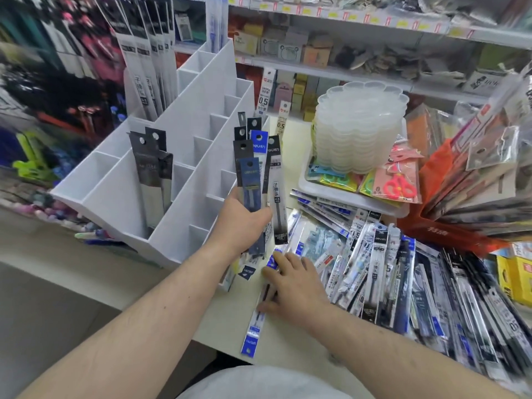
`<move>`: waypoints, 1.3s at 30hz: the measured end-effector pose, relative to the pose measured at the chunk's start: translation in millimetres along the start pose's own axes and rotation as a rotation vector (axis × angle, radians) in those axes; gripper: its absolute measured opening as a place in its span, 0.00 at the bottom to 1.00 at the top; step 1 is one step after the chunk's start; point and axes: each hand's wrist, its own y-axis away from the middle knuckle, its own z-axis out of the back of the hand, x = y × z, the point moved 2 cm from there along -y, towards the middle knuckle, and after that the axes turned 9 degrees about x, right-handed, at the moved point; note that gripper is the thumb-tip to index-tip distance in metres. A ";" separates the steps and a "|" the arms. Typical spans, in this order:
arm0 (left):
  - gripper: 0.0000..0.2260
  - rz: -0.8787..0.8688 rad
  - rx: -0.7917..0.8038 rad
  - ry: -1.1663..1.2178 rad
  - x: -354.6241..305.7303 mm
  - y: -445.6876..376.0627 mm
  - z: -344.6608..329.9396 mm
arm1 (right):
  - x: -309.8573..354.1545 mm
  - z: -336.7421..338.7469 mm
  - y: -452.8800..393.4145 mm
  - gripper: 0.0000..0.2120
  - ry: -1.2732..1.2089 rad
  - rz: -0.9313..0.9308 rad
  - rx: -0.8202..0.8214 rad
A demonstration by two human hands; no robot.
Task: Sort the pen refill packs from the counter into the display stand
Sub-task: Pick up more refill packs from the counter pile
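My left hand [240,218] grips a fanned bunch of refill packs [257,168] upright beside the right edge of the white display stand [184,180]. My right hand [293,283] lies on a long blue-ended refill pack [254,326] flat on the counter, fingers and thumb touching it. A big heap of refill packs [403,272] spreads over the counter to the right. Dark packs [154,168] stand in a front slot of the stand, and taller packs [149,61] fill a rear slot.
A stack of clear plastic trays [359,125] sits on a white tray [345,197] with carded scissors [400,182]. Orange-backed hanging packets [475,180] fan out at right, yellow boxes [515,277] at the far right. Stocked shelves run behind; the counter's front edge is near my body.
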 end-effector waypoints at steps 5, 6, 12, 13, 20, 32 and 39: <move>0.13 -0.035 0.026 0.048 0.1 6.4 -0.5 | -35.3 21.7 -1.3 0.23 -0.019 -0.060 0.062; 0.12 -0.033 0.037 0.034 0.8 7.8 -0.3 | -42.8 26.9 1.0 0.21 -0.043 -0.075 0.087; 0.11 -0.069 0.073 0.007 10.4 13.7 -9.3 | -52.1 80.0 22.4 0.28 -0.615 -0.110 -0.076; 0.12 -0.076 0.074 0.016 14.1 13.6 -12.2 | -46.1 89.1 27.3 0.32 -0.772 -0.071 -0.095; 0.14 -0.130 0.103 0.033 32.4 5.3 -32.7 | -8.8 88.3 20.1 0.33 -1.055 0.025 -0.274; 0.26 -0.106 0.183 0.038 71.1 22.3 -31.4 | 2.0 44.3 22.5 0.46 -0.966 -0.127 -0.136; 0.20 -0.197 0.107 -0.033 64.5 19.7 -37.2 | 1.8 45.2 23.1 0.51 -0.953 -0.132 -0.175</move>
